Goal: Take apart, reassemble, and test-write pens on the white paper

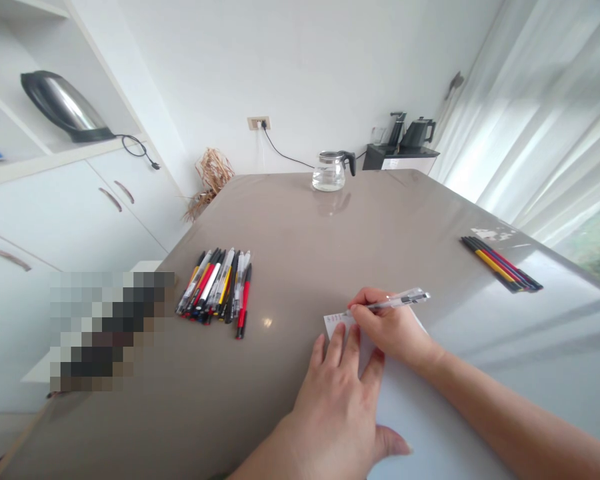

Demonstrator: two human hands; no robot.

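Pinching a clear pen (405,299), the right hand (397,333) rests on white paper (333,325), which the left hand (336,397) touches, spread out and gripping nothing.

Bright daylight through curtain (525,113) at right; glare on tabletop (290,233); edges stretched

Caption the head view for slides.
Right hand holds a clear-barrelled pen to white paper under the spread left hand.
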